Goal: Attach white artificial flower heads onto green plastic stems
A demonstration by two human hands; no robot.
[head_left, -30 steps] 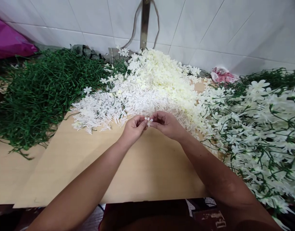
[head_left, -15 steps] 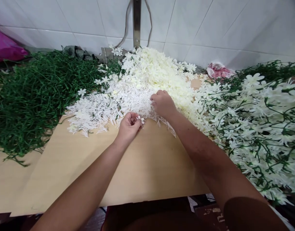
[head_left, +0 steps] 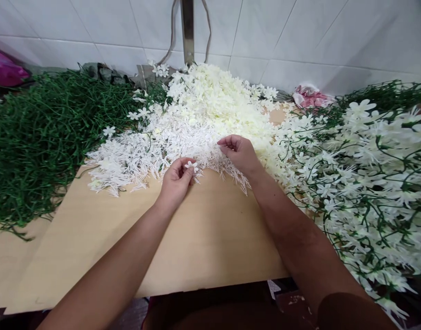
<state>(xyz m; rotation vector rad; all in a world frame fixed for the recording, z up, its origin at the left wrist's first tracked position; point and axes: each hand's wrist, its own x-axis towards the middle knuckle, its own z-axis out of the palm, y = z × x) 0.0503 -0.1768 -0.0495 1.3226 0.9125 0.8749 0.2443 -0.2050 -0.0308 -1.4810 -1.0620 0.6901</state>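
Note:
My left hand (head_left: 176, 181) is closed in a pinch on a white artificial flower (head_left: 191, 167), its petals showing above the thumb. To the right, my right hand (head_left: 240, 152) has thumb and fingertips together at the edge of a heap of thin white plastic stamens (head_left: 200, 142). A fine white piece, seemingly one stamen, shows at those fingertips. Behind the stamens rises a pile of loose cream-white flower heads (head_left: 220, 94). Both hands are just above the front of the heap, apart from each other.
Green plastic stems (head_left: 55, 119) are heaped on the left of the tan board (head_left: 203, 238). Flowers on green stems (head_left: 379, 183) pile up at the right. A tiled wall (head_left: 265, 32), a metal post (head_left: 187, 32) and a pink-and-white cloth (head_left: 312, 97) are at the back.
My right hand has turned and drawn slightly back from the stamens, its pinched fingertips now showing a thin white piece. My left hand still has the flower. The view has shifted a little.

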